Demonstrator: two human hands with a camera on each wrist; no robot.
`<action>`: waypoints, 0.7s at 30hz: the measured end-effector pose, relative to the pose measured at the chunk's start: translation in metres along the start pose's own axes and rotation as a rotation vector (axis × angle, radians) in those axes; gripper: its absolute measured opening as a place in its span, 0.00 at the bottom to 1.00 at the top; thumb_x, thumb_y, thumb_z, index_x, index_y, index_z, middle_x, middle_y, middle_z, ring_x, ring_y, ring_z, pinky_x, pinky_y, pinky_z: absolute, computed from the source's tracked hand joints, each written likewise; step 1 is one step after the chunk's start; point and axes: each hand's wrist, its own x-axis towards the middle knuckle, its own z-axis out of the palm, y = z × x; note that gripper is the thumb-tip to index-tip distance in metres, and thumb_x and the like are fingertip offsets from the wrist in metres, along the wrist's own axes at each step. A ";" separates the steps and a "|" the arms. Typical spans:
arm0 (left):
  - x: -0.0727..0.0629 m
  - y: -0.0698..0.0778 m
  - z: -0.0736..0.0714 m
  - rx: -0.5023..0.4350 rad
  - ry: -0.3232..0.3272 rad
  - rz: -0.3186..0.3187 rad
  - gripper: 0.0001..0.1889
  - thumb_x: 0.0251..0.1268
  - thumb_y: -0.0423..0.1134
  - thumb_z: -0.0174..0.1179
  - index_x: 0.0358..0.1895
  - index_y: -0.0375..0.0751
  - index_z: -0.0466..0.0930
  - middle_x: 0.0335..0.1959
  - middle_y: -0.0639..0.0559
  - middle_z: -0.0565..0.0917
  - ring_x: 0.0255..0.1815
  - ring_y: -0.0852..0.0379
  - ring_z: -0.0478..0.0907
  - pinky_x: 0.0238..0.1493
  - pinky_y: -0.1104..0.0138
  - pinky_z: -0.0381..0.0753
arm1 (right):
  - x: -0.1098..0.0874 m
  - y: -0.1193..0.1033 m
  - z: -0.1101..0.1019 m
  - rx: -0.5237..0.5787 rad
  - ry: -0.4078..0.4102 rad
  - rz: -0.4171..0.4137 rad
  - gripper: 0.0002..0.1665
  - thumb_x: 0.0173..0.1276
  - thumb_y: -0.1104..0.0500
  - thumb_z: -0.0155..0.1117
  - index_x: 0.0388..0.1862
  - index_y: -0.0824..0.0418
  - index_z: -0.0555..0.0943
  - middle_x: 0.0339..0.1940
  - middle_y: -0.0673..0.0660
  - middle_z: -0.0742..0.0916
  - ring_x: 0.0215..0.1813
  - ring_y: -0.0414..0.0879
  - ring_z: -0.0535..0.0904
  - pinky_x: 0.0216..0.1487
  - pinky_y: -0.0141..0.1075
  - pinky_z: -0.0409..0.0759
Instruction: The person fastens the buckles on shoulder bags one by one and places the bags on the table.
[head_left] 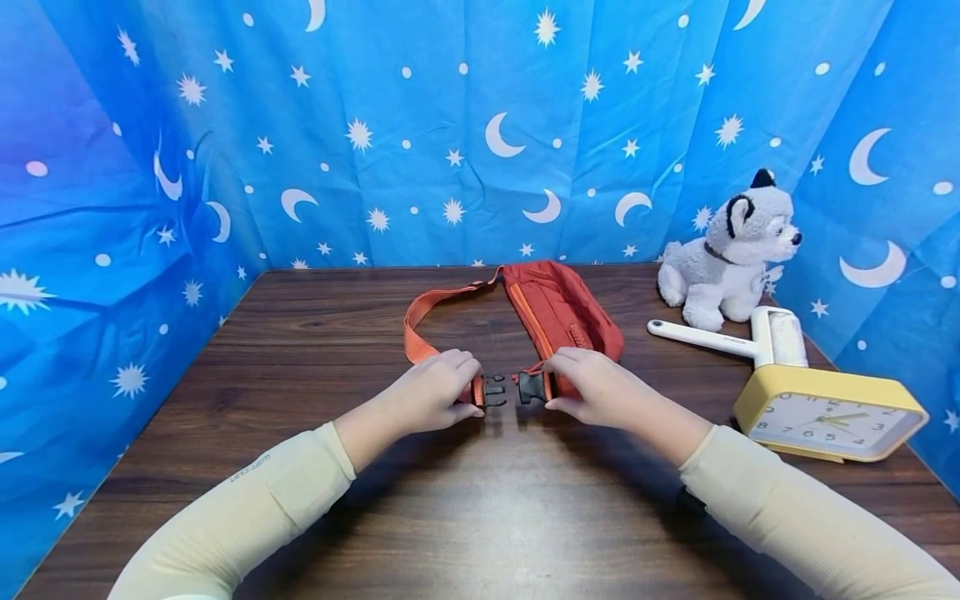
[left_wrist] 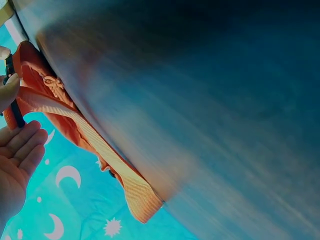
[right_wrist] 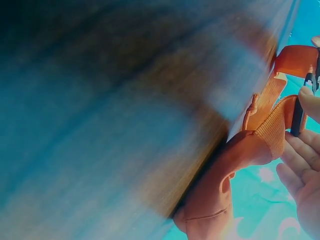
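Note:
A red waist bag (head_left: 566, 308) lies on the table with its orange strap (head_left: 423, 321) looping out to the left. My left hand (head_left: 435, 390) pinches the black pronged buckle half (head_left: 492, 391) at the strap's end. Opposite it, my right hand (head_left: 592, 387) grips the black socket half (head_left: 531, 387) beside the bag. The two halves face each other with a small gap between them. In the left wrist view the strap (left_wrist: 120, 170) runs away from the left hand (left_wrist: 20, 160). The right wrist view shows the bag (right_wrist: 210, 200) below the right hand (right_wrist: 305, 165).
On the right stand a grey-and-white plush dog (head_left: 731, 250), a white lint roller (head_left: 776, 337) and a yellow clock (head_left: 828, 414). The wooden table (head_left: 300, 333) is bordered by a blue curtain (head_left: 420, 108) with moons and stars.

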 end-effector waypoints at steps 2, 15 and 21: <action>0.000 0.000 0.000 -0.008 0.005 -0.004 0.21 0.53 0.48 0.69 0.42 0.38 0.74 0.34 0.52 0.75 0.34 0.58 0.70 0.38 0.65 0.73 | 0.000 0.001 0.000 0.006 0.001 -0.001 0.23 0.50 0.57 0.77 0.42 0.63 0.78 0.36 0.54 0.80 0.35 0.44 0.76 0.39 0.38 0.77; 0.003 0.002 0.001 -0.025 -0.004 -0.035 0.22 0.52 0.48 0.70 0.44 0.38 0.74 0.35 0.52 0.75 0.36 0.58 0.70 0.40 0.66 0.74 | 0.000 0.001 -0.001 0.004 -0.015 0.007 0.23 0.51 0.56 0.76 0.43 0.62 0.78 0.36 0.53 0.80 0.36 0.45 0.77 0.40 0.38 0.77; 0.004 0.003 0.001 -0.017 -0.001 -0.040 0.23 0.52 0.48 0.70 0.44 0.37 0.74 0.35 0.52 0.75 0.35 0.58 0.70 0.40 0.66 0.74 | 0.000 0.000 -0.001 0.003 -0.029 0.021 0.23 0.52 0.54 0.75 0.44 0.61 0.78 0.36 0.53 0.80 0.37 0.45 0.76 0.41 0.38 0.77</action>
